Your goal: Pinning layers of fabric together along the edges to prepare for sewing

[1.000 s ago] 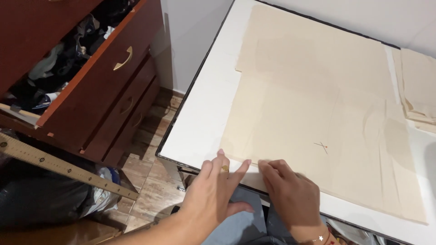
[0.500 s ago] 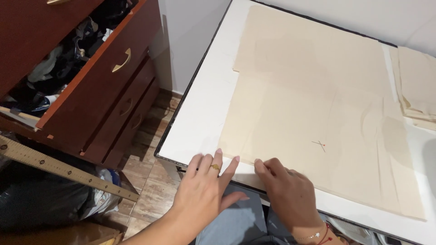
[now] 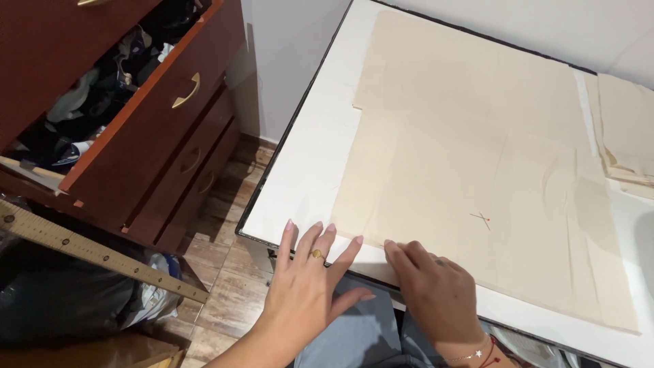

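Two bare hands rest at the near edge of a white table [image 3: 306, 170] with a thin dark rim; a large sheet of cream fabric [image 3: 477, 177] lies flat on that table, covering most of it. The left hand [image 3: 306, 289] lies palm down with its fingers spread apart, the fingertips on the table's near edge just beside the fabric's near left corner (a gold ring sits on one finger); it grips nothing. The right hand [image 3: 432, 293] lies close beside it, fingers held together and slightly bent, the tips pressing on the fabric's near edge; a thin bracelet circles the wrist. A small pin [image 3: 482, 219] with a red head sticks in the fabric, beyond the right hand. A folded stack of the same cream cloth [image 3: 627, 129] lies at the table's far right. Left of the table stands a reddish wooden dresser [image 3: 170, 136] with an open, cluttered drawer; a wooden ruler [image 3: 95, 252] slants below it.
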